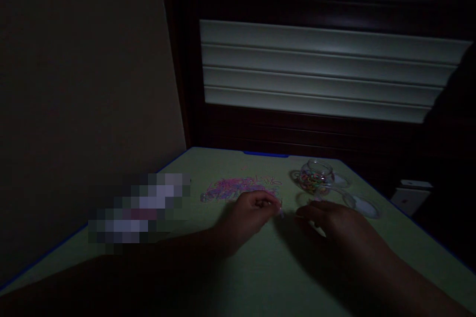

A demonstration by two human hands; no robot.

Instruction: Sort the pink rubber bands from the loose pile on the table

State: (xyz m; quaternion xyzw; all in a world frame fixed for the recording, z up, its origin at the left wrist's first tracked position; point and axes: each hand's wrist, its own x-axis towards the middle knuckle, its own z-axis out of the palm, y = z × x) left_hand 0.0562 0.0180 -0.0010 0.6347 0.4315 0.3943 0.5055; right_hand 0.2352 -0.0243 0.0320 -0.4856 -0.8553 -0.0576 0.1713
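Note:
In the dim light, my left hand [251, 218] is closed in a pinch above the pale green table. A small pale band [281, 210] shows at its fingertips. Just behind that hand lies a loose pile of small pink and purple rubber bands [238, 188]. To the right, my right hand [336, 220] has its fingers curled and their tips together; whatever they hold is too dark and small to name. Beyond it stands an open clear jar [317, 176] with multicoloured rubber bands inside.
Near the jar lies a clear round item with a white part [362, 205]. A blurred-out pale object [145, 210] rests on the table's left side. Past the table [260, 267] are a wall and dark slatted panel. A white box [411, 195] sits beyond the right edge.

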